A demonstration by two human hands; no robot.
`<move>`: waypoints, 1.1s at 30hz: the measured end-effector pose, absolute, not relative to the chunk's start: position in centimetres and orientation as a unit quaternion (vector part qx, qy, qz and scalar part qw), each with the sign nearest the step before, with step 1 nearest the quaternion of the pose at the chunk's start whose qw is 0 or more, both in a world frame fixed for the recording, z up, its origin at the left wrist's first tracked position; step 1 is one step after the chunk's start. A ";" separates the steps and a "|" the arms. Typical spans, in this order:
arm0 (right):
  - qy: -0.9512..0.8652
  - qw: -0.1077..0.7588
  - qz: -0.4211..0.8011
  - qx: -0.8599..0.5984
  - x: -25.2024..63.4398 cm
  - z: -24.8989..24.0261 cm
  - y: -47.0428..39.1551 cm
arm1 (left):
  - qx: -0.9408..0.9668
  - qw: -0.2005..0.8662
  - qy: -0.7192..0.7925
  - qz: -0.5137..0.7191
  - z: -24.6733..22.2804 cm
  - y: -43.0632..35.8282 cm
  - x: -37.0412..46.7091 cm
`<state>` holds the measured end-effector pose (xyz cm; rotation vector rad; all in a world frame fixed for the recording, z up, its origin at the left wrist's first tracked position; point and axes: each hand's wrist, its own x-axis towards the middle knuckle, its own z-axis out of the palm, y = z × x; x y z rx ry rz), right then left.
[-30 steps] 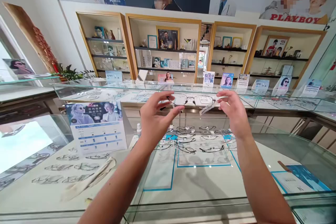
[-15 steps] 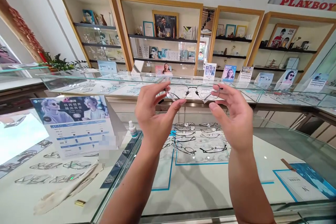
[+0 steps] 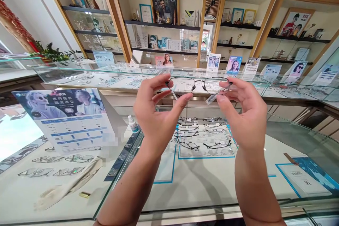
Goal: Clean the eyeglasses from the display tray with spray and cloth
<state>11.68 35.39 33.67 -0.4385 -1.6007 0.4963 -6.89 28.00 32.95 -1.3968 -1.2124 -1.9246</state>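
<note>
A pair of thin dark-framed glasses point(image 3: 199, 82) is held up level between both hands, above the glass counter. My left hand point(image 3: 159, 113) grips its left end, fingers at the hinge and thumb stretched below the lens. My right hand point(image 3: 242, 113) has hold of the other end in the same way. The temples point back toward me, partly hidden by the fingers, and a small clear tag hangs near the right lens. Below the hands, several glasses point(image 3: 186, 144) lie in rows in the counter on a blue-edged sheet point(image 3: 206, 157).
At the left stand a printed card display point(image 3: 71, 120) and a small white bottle point(image 3: 132, 124), with a beige cloth point(image 3: 71, 185) and a small gold piece point(image 3: 84, 195) nearer. A brochure point(image 3: 304, 180) lies at right. Behind runs another glass display counter point(image 3: 111, 81) before shelves.
The glasses and both hands have risen slightly and shifted a little right in view. The hands are somewhat farther apart, and the view has tilted down, with the wall posters mostly out of frame.
</note>
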 end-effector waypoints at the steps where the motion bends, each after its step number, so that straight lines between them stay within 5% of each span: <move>1: -0.708 0.643 0.215 -0.196 11.7 33.7 35.4 | -0.504 0.232 -0.439 -0.707 32.8 28.1 -6.8; 33: -0.737 0.607 0.161 -0.250 11.9 33.7 35.3 | -0.491 0.273 -0.459 -0.689 32.3 28.7 -6.4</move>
